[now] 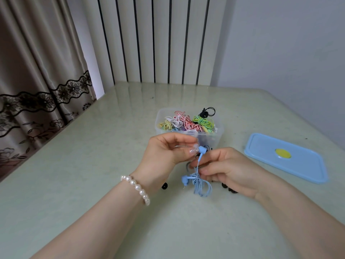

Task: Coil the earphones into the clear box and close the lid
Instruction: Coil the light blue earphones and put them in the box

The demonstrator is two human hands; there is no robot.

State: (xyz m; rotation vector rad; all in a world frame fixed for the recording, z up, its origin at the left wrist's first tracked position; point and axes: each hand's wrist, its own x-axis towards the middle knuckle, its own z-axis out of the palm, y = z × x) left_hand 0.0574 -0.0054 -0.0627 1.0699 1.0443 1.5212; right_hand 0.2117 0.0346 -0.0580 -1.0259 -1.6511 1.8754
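Note:
I hold a pair of light blue earphones [200,181] above the table, just in front of the clear box [219,131]. My left hand [168,152] pinches one blue earbud at its top end. My right hand [225,171] grips the cable lower down, and a loose tangle of blue wire with the other earbud hangs beneath it. The clear box stands open and holds several coiled earphones in white, red-striped, green, yellow and black. Its light blue lid [298,165] with a yellow round centre lies flat on the table to the right.
Dark earphone parts [164,186] lie on the pale green table [74,184] under my hands, partly hidden. A curtain hangs at the left, and a white radiator stands behind the table's far edge. A pearl bracelet [136,187] is on my left wrist.

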